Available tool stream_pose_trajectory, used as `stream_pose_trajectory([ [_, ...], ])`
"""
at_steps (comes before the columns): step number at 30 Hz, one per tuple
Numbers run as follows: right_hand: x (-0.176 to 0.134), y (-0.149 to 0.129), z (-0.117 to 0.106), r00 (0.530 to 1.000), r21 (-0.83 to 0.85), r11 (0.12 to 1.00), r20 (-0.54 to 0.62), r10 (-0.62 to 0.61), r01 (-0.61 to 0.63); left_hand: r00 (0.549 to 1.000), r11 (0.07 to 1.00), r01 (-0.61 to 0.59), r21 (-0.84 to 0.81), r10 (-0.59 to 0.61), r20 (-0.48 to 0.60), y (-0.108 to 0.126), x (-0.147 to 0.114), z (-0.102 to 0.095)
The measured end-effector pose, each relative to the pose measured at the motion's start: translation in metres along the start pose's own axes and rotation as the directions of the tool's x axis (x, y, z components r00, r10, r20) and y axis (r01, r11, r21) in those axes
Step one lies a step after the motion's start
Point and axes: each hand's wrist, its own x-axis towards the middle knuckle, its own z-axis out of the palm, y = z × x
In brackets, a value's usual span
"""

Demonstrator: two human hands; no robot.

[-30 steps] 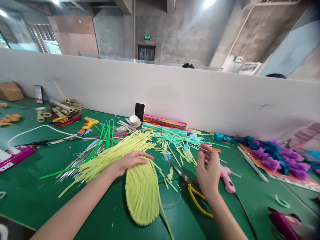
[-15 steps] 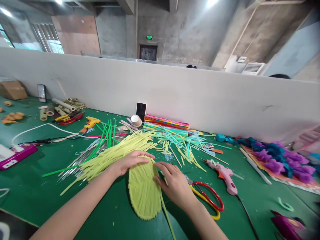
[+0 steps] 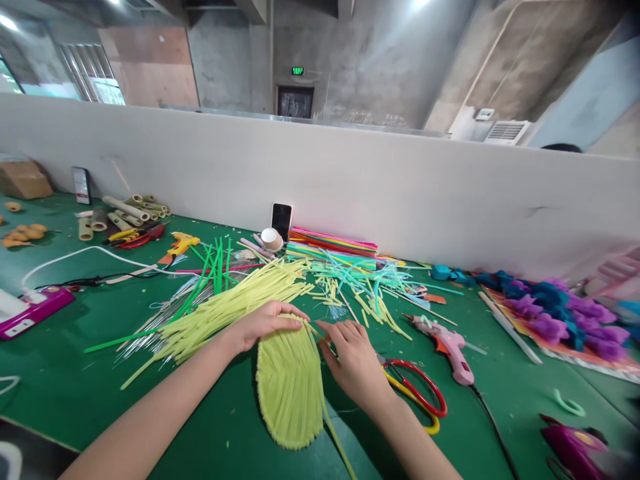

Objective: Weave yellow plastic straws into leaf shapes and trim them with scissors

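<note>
A leaf shape made of yellow-green pipe cleaners (image 3: pixel 290 387) lies in front of me, its ribs slanting from a centre line. My left hand (image 3: pixel 270 325) grips its top end, thumb and fingers closed over the tip. Just right of that tip, my right hand (image 3: pixel 350 357) pinches a short yellow-green pipe cleaner end; its fingertips are partly hidden. A long loose pipe cleaner (image 3: pixel 337 437) trails down along the leaf's right edge. Scissors with red and yellow handles (image 3: pixel 417 393) lie beside my right wrist, their blades partly hidden by the hand.
Behind my hands lies a pile of yellow-green pipe cleaners (image 3: pixel 235 303), with turquoise ones (image 3: pixel 365 270) farther right. A pink glue gun (image 3: pixel 450 347) with its cord rests at right. A yellow glue gun (image 3: pixel 183 245), power strip (image 3: pixel 37 310), paper cup (image 3: pixel 271 240) and white partition (image 3: pixel 225 167) stand around.
My right hand has moved slightly right, off the leaf's edge, and its fingers have drawn into a pinch. The left hand keeps hold of the tip.
</note>
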Motion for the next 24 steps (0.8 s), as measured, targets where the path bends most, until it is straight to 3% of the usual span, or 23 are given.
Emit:
stream_pose_trajectory([
  [5, 0.001, -0.004, -0.001, 0.998, -0.032, 0.999, -0.066, -0.003, 0.001, 0.996, 0.993, -0.043, 0.112, 0.051, -0.068, -0.003, 0.001, 0.003],
  [11, 0.001, -0.010, 0.001, 0.999, -0.049, 0.999, -0.027, -0.024, 0.022, 0.986, 0.973, -0.087, 0.212, 0.114, -0.122, -0.007, 0.003, 0.008],
  [19, -0.001, -0.024, 0.002, 0.998, 0.132, 0.991, -0.056, 0.029, -0.022, 0.964, 0.924, -0.131, 0.360, 0.204, -0.173, -0.003, 0.000, 0.021],
  [24, -0.002, -0.033, 0.001, 0.998, 0.166, 0.985, -0.046, -0.041, 0.048, 0.942, 0.883, -0.157, 0.441, 0.268, -0.201, -0.006, 0.005, 0.022],
])
